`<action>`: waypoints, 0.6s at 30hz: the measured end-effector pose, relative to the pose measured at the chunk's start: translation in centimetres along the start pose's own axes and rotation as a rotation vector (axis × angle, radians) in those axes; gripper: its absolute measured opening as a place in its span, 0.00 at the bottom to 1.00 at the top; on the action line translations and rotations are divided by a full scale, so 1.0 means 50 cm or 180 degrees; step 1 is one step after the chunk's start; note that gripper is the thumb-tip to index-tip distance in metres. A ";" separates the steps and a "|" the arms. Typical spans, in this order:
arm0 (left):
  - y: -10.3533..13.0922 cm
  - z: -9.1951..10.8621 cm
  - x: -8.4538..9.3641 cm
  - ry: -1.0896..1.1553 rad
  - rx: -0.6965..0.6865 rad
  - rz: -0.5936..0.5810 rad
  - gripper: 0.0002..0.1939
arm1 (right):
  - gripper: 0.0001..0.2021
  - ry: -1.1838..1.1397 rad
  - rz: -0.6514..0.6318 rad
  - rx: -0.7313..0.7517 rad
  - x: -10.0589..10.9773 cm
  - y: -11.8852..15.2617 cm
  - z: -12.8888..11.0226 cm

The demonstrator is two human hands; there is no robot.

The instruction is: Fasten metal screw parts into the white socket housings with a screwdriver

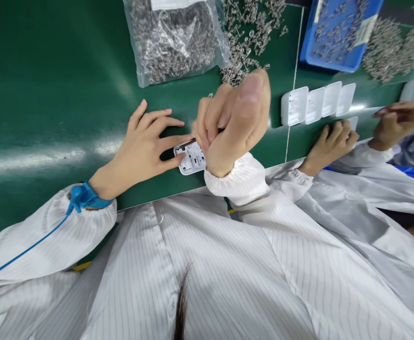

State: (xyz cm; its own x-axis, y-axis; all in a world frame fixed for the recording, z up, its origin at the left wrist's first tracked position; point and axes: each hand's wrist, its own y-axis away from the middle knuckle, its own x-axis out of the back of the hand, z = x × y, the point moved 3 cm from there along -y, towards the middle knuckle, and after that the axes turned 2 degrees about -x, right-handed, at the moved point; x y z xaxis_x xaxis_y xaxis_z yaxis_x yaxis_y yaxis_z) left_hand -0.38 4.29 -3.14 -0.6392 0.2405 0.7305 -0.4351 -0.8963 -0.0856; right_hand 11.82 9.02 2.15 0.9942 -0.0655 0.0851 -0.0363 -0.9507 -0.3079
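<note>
White case, flat on the green tabletop, between the hands. Looks steadied only by thumb and forefinger of the left hand, otherwise spread and released. Reached from the other side by the right hand, curled tight; cannot tell whether around anything. Could skid or twist under off-centre pressure, given so light a hold. Could get scratched inside through a slip of the right fingertips, with the view partly blocked by the knuckles.
</note>
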 end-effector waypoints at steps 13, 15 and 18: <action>-0.005 0.000 0.005 0.0183 0.0181 -0.0155 0.21 | 0.21 0.0215 -0.0361 0.0089 0.014 0.023 0.009; -0.005 -0.001 0.003 0.0061 0.0151 -0.0173 0.23 | 0.26 0.0654 -0.0704 -0.0005 0.011 0.035 0.026; -0.004 -0.003 -0.001 -0.0100 0.0041 -0.0178 0.21 | 0.30 0.0800 -0.0925 0.0042 0.005 0.046 0.050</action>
State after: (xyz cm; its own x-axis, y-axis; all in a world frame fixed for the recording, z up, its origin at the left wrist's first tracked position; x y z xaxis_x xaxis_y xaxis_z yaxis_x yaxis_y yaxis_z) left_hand -0.34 4.52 -3.27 -0.5937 0.2789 0.7548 -0.4613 -0.8866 -0.0353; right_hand 12.26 7.56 -0.92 0.9069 0.1324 0.4000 0.2465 -0.9367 -0.2488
